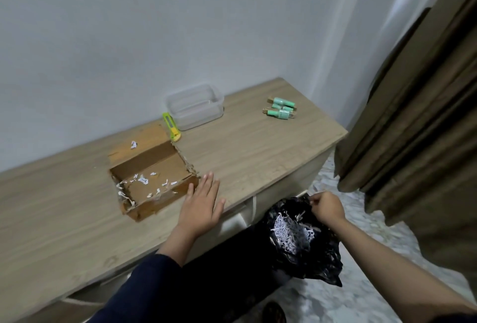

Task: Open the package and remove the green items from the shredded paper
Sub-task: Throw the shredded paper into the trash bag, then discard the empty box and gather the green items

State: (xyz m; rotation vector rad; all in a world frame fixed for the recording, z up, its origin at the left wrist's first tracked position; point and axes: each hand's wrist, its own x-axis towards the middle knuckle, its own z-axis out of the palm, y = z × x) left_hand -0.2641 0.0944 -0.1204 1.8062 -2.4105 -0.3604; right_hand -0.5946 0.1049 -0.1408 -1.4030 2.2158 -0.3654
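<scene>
An open cardboard box [154, 175] lies on the wooden table [245, 147], holding only a few scraps of shredded paper [143, 180]. Several green items [280, 109] lie in a small cluster at the table's far right. My left hand [202, 204] rests flat on the table, fingers spread, just right of the box. Below the table edge, my right hand [326, 206] pinches the rim of a black plastic bag [304, 240] that holds a heap of white shredded paper [291, 229].
A clear plastic container [195, 105] stands by the wall behind the box. A yellow-green utility knife [171, 126] lies next to it. A brown curtain [413, 116] hangs at the right. Drawer fronts show under the tabletop.
</scene>
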